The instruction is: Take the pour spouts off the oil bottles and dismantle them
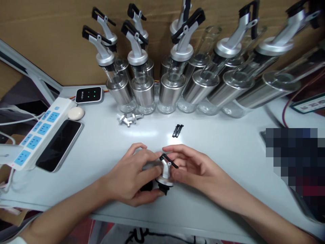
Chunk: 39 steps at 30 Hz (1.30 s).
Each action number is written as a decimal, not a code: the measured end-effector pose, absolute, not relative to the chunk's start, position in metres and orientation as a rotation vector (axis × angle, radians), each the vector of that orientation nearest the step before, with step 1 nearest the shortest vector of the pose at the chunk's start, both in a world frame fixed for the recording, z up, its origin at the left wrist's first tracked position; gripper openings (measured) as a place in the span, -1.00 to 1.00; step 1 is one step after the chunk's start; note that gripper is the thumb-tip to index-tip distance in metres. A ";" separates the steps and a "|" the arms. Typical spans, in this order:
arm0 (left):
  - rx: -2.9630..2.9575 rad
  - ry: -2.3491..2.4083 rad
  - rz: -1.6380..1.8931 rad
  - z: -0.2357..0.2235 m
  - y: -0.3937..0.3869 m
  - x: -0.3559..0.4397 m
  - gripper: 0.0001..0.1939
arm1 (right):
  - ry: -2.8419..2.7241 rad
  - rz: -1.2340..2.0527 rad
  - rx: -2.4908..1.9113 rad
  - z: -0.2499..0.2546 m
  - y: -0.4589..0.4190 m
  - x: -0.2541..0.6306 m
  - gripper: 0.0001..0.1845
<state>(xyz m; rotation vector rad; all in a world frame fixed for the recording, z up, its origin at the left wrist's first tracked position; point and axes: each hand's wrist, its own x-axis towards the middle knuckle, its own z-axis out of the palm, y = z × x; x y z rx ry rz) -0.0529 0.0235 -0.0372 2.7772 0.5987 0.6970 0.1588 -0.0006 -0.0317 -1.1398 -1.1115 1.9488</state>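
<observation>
While left fingers (pixel 149 174) hold the pourer (pixel 166 171), right fingers (pixel 178 175) curl beside its lever (pixel 172 161).

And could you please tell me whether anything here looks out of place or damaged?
Nothing looks spilled or broken. One back-row bottle neck stands bare, odd beside neighbours capped with pourers. The rightmost bottles seem to lean, perhaps only from the lens. The small spout in the left hand shows no obvious damage.
</observation>
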 end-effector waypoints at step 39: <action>2.872 0.689 0.612 -0.036 0.025 -0.054 -0.69 | -1.367 1.619 -1.173 -0.031 -0.001 0.158 -0.59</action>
